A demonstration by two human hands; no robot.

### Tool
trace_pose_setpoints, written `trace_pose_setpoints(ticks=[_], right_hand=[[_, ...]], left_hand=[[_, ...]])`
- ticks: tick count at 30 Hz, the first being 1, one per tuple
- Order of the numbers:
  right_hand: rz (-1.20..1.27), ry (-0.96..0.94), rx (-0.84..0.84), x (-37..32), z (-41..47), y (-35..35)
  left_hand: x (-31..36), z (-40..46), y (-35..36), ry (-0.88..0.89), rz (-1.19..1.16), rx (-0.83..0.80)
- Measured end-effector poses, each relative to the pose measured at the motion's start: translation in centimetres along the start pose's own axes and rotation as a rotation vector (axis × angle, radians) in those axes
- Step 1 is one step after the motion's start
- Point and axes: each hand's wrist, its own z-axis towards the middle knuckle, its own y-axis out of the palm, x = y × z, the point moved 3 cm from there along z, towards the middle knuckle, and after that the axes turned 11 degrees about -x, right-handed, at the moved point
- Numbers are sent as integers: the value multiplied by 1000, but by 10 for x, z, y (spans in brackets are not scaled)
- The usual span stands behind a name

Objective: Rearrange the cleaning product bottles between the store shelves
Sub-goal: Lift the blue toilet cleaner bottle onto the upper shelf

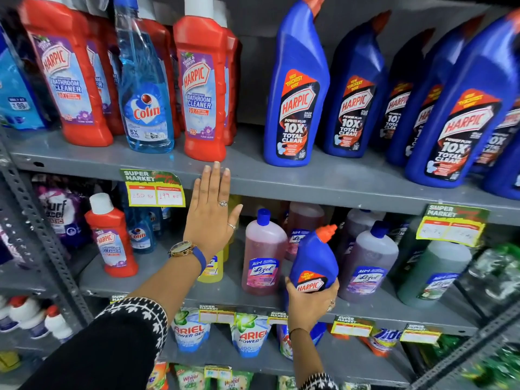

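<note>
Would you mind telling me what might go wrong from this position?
The right hand grips the small blue Harpic bottle only at its base, so it might tip or slip. The open left hand is raised just below the red Harpic bottle at the upper shelf's front edge and could knock it off.

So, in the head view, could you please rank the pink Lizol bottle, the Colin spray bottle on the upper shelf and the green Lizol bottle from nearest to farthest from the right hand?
From the right hand:
1. Pink Lizol bottle, just to its left, same shelf.
2. Green Lizol bottle, off to the right.
3. Colin spray bottle, upper shelf, far left.
</note>
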Motion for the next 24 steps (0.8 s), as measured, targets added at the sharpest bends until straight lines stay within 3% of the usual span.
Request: trace_pose_setpoints(ticks=[12,24], right_hand=[[14,-144,-34,-86,-56,-41],[145,-403,200,-289,-7,-93]], left_hand=[[0,-4,-13,17,-43,-138],[2,-4,-21,16,-110,-157]])
